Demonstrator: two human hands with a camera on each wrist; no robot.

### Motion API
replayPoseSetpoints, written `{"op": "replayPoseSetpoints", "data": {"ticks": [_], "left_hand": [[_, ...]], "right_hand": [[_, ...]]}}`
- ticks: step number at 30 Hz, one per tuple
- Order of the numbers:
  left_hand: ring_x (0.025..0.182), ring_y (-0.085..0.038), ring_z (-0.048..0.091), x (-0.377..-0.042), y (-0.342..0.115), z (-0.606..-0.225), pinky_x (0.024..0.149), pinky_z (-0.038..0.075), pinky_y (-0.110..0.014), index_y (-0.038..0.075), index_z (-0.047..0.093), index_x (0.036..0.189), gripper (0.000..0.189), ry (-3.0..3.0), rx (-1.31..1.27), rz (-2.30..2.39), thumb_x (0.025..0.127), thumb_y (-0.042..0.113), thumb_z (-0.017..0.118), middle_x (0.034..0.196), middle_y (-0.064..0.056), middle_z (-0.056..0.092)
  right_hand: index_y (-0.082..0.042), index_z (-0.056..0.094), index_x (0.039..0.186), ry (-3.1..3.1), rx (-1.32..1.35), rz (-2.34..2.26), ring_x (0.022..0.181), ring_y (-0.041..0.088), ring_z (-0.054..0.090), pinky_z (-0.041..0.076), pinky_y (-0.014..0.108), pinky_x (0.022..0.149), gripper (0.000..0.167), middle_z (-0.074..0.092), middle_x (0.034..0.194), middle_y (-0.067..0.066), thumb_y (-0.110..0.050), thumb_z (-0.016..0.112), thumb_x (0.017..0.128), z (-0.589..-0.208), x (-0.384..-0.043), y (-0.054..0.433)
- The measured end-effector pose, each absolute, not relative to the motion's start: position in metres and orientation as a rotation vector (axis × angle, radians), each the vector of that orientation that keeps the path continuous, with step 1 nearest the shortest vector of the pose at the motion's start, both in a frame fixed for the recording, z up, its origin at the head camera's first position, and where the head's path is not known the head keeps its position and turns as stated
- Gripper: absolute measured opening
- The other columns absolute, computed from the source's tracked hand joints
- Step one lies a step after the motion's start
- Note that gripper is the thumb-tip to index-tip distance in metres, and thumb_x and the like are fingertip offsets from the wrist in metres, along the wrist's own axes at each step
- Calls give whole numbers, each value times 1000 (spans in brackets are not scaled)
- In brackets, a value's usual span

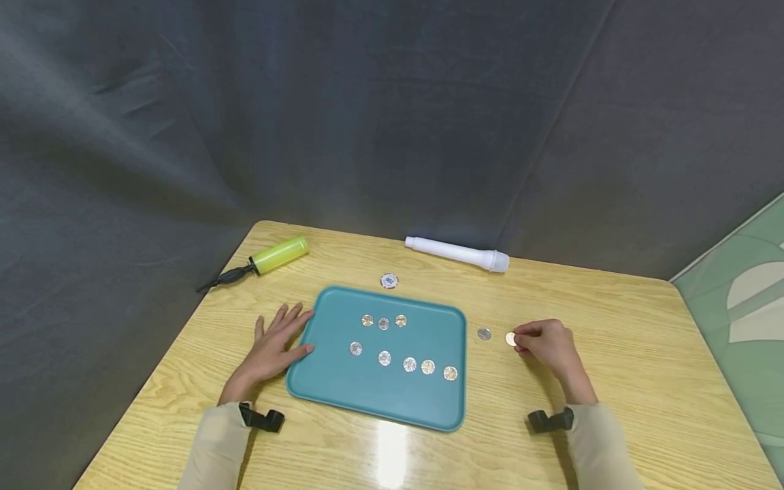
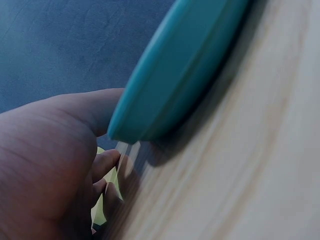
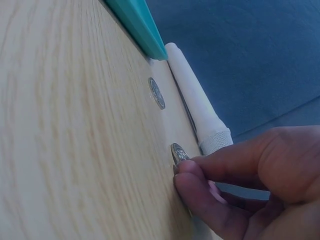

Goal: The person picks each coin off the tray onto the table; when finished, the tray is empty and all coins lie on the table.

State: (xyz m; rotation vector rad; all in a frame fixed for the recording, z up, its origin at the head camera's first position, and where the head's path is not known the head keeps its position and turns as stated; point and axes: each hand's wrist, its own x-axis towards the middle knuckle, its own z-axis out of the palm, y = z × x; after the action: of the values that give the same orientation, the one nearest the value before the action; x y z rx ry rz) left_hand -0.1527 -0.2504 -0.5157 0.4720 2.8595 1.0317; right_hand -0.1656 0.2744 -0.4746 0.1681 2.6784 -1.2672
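My right hand (image 1: pixel 547 346) pinches a coin (image 1: pixel 511 339) between thumb and fingertips, low over the table to the right of the tray. In the right wrist view the pinched coin (image 3: pixel 178 153) is tilted, one edge sticking out past the fingertips. A second silver coin (image 1: pixel 484 333) lies flat between that hand and the teal tray (image 1: pixel 367 401). Several silver and gold-toned coins lie on the tray in two loose rows, among them a silver coin (image 1: pixel 384 358). My left hand (image 1: pixel 272 350) rests at the tray's left edge with fingers spread, thumb and fingertips at the rim.
Behind the tray lies a white poker chip (image 1: pixel 389 280). A white toy microphone (image 1: pixel 456 253) lies along the table's back edge. A yellow-green hand pump (image 1: pixel 278 256) with a black nozzle is at the back left. A dark curtain (image 1: pixel 392 122) hangs behind the table.
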Motion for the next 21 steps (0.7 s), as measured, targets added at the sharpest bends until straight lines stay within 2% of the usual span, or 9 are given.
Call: {"op": "replayPoseSetpoints", "data": {"ticks": [8,14,21], "left_hand": [[155,-50,6,-153,-250,-516,113,-11,-78,19,38,156,69,2856,471,1039,96,35,66,166,-22,24],[155,-50,6,-152,-249,-516,113,-11,-77,18,38,156,69,2856,472,1039,95,35,66,166,-22,24],[155,-50,7,-152,-249,-515,113,-11,-77,17,39,156,69,2859,469,1045,95,35,66,165,-22,24]], "right_hand": [[13,72,103,2711,164,-1279,68,7,71,60,21,61,19,77,87,20,-1,64,93,-475,-163,273],[16,67,112,2665,188,-1370,69,6,72,62,23,65,25,76,96,25,0,60,96,-473,-162,277],[17,63,119,2615,145,-1486,71,6,73,62,25,68,30,74,98,23,-4,60,98,-459,-164,277]]}}
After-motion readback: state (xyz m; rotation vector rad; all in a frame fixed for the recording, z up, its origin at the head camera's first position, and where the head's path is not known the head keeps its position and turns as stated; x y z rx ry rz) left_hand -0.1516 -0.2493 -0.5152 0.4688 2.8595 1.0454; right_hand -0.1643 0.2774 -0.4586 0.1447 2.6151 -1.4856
